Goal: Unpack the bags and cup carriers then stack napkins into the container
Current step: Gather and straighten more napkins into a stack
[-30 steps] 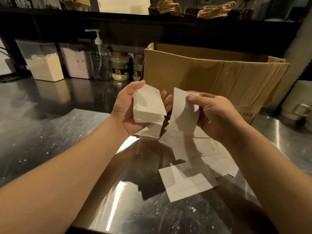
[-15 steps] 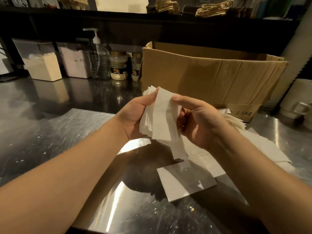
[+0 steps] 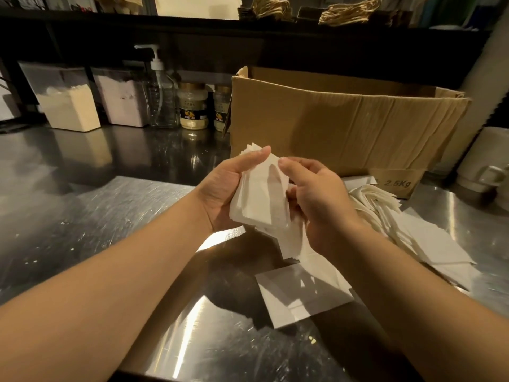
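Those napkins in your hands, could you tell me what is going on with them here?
A person is gathering loose white napkins into a stack held above the steel counter. The left hand grips the stack, thumb on its upper edge, and the right hand holds it from the other side. More napkins lie scattered on the counter in front of an open cardboard box. No container for them can be made out.

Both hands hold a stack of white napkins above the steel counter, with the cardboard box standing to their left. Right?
Not quite. The head view shows the cardboard box behind and to the right of the hands, not left. Left hand and right hand do hold the napkin stack above the steel counter.
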The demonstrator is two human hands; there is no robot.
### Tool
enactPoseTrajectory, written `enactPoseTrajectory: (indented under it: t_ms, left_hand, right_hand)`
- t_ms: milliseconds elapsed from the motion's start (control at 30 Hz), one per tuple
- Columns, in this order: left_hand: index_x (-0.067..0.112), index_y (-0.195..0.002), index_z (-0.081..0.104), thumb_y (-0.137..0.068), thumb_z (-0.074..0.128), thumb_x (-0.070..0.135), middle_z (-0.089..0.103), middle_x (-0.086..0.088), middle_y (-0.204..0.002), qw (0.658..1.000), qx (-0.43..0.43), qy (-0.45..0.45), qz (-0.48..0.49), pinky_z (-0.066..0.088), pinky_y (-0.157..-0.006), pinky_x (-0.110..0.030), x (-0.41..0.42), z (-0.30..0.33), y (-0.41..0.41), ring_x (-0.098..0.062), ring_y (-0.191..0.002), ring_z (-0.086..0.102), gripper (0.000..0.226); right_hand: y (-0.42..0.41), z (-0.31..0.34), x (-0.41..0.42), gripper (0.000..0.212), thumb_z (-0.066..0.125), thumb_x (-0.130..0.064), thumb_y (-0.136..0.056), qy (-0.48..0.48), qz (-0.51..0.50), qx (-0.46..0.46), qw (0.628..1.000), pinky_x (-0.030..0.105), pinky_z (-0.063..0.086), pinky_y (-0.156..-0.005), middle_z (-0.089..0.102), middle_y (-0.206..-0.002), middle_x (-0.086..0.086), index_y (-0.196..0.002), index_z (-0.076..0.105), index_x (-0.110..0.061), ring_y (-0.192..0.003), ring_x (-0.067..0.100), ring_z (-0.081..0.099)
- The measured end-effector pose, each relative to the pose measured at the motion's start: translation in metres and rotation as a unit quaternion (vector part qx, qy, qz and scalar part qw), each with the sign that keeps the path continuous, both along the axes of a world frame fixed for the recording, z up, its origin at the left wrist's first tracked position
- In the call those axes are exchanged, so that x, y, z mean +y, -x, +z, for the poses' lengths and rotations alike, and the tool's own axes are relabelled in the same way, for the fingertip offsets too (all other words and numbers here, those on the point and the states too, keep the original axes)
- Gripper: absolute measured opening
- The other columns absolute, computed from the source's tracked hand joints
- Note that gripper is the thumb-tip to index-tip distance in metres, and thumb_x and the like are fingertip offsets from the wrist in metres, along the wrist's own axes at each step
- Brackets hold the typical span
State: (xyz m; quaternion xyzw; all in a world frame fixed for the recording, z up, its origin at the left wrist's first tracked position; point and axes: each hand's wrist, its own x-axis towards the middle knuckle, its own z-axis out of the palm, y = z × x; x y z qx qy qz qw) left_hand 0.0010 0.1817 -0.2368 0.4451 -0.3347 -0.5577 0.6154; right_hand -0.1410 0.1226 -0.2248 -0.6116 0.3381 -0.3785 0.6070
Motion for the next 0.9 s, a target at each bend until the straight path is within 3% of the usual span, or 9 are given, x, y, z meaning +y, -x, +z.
enactPoseTrajectory:
  t_ms: [67, 133, 234, 300, 434, 634, 801, 901]
  left_hand:
    - [0.023, -0.127, 0.059, -0.08, 0.068, 0.049, 0.071, -0.009, -0.101, 1.0, 0.029, 0.004, -0.001, 0.056, -0.091, -0.049, 0.0, 0.002, -0.002, -0.028, -0.097, 0.068, 0.054]
    - [0.018, -0.131, 0.058, -0.083, 0.065, 0.05, 0.068, -0.012, -0.108, 0.998, 0.057, 0.012, -0.012, 0.056, -0.09, -0.048, 0.0, 0.002, -0.005, -0.03, -0.098, 0.068, 0.058]
    - [0.016, -0.133, 0.054, -0.086, 0.064, 0.05, 0.064, -0.013, -0.108, 0.995, 0.094, 0.025, -0.014, 0.057, -0.087, -0.047, 0.0, 0.004, -0.008, -0.03, -0.098, 0.067, 0.059]
    - [0.016, -0.133, 0.053, -0.084, 0.065, 0.05, 0.065, -0.012, -0.103, 0.995, 0.097, 0.024, 0.0, 0.056, -0.086, -0.047, 0.0, 0.005, -0.009, -0.028, -0.094, 0.066, 0.061]
    - [0.02, -0.131, 0.055, -0.079, 0.066, 0.05, 0.068, -0.011, -0.098, 0.995, 0.102, 0.009, 0.009, 0.058, -0.079, -0.042, 0.001, 0.005, -0.008, -0.025, -0.089, 0.067, 0.062]
    - [0.02, -0.121, 0.06, -0.076, 0.064, 0.05, 0.073, -0.009, -0.087, 0.996, 0.087, 0.007, 0.024, 0.061, -0.075, -0.041, -0.001, 0.003, -0.009, -0.022, -0.075, 0.072, 0.054]
    - [0.021, -0.126, 0.059, -0.077, 0.064, 0.051, 0.072, -0.009, -0.09, 0.996, 0.085, 0.004, 0.023, 0.062, -0.073, -0.04, -0.003, 0.002, -0.01, -0.023, -0.076, 0.072, 0.057]
    - [0.02, -0.13, 0.056, -0.078, 0.065, 0.051, 0.071, -0.01, -0.092, 0.995, 0.1, -0.002, 0.019, 0.062, -0.074, -0.041, -0.003, 0.002, -0.01, -0.024, -0.079, 0.071, 0.06]
  right_hand:
    - [0.001, -0.004, -0.004, 0.023, 0.063, -0.05, -0.094, 0.182, -0.042, 0.025, 0.982, 0.04, 0.062, -0.083, 0.064, -0.109, -0.002, -0.108, 0.057, -0.032, -0.099, 0.017, 0.067]
    - [0.006, -0.005, -0.009, 0.023, 0.063, -0.052, -0.092, 0.357, -0.015, 0.028, 0.934, 0.035, 0.06, -0.083, 0.06, -0.109, -0.006, -0.103, 0.056, -0.034, -0.098, 0.013, 0.063]
    - [0.013, -0.009, -0.014, 0.033, 0.068, -0.059, -0.086, 0.521, 0.073, 0.097, 0.845, 0.039, 0.051, -0.093, 0.054, -0.113, -0.014, -0.109, 0.061, -0.037, -0.108, 0.012, 0.052]
    - [0.012, -0.014, -0.017, 0.034, 0.069, -0.055, -0.084, 0.582, 0.071, 0.127, 0.8, 0.045, 0.046, -0.093, 0.058, -0.115, -0.013, -0.111, 0.066, -0.034, -0.111, 0.013, 0.046]
    - [0.009, -0.016, -0.02, 0.03, 0.06, -0.048, -0.092, 0.609, 0.031, 0.105, 0.786, 0.047, 0.047, -0.085, 0.068, -0.107, -0.009, -0.106, 0.071, -0.024, -0.102, 0.01, 0.049]
    - [0.008, -0.016, -0.02, 0.027, 0.061, -0.035, -0.097, 0.585, 0.032, 0.083, 0.806, 0.051, 0.056, -0.077, 0.072, -0.105, -0.003, -0.109, 0.075, -0.015, -0.097, 0.013, 0.055]
    - [0.01, -0.016, -0.025, 0.023, 0.068, -0.028, -0.092, 0.611, 0.026, 0.093, 0.785, 0.054, 0.055, -0.079, 0.073, -0.108, -0.001, -0.109, 0.076, -0.015, -0.099, 0.015, 0.057]
    - [0.011, -0.014, -0.022, 0.02, 0.067, -0.025, -0.093, 0.604, 0.024, 0.084, 0.793, 0.052, 0.054, -0.082, 0.072, -0.108, -0.003, -0.108, 0.075, -0.016, -0.099, 0.012, 0.055]
